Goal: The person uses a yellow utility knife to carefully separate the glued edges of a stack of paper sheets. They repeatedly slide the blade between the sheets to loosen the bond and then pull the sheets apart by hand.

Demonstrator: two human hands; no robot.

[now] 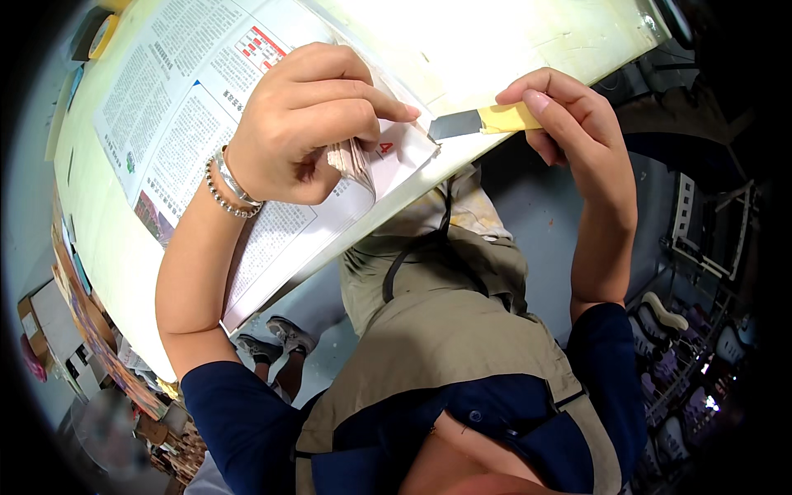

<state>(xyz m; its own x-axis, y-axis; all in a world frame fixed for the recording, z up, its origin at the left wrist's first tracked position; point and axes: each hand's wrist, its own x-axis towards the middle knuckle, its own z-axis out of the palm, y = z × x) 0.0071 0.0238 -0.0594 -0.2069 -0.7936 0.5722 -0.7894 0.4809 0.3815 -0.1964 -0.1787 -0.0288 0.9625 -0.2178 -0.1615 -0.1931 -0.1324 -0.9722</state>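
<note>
My right hand (573, 124) grips the yellow handle (510, 118) of a flat knife with a broad dark grey blade (455, 125). The blade's tip lies at the table edge, by the corner of a newspaper (272, 247). My left hand (309, 124) is over the newspaper, closed around a small stack of thin beige pieces (353, 159); their kind is not clear. Its index finger reaches out toward the blade's tip. The fingers hide part of the stack. A paper edge curls up below it.
The pale worktable (495, 49) slants across the top. A yellow tape roll (102, 37) stands at its far left. Racks with shoe-like items (660, 322) are on the right. Another person's shoes (289, 334) show on the floor, and stacked boards and boxes (103, 330) at the lower left.
</note>
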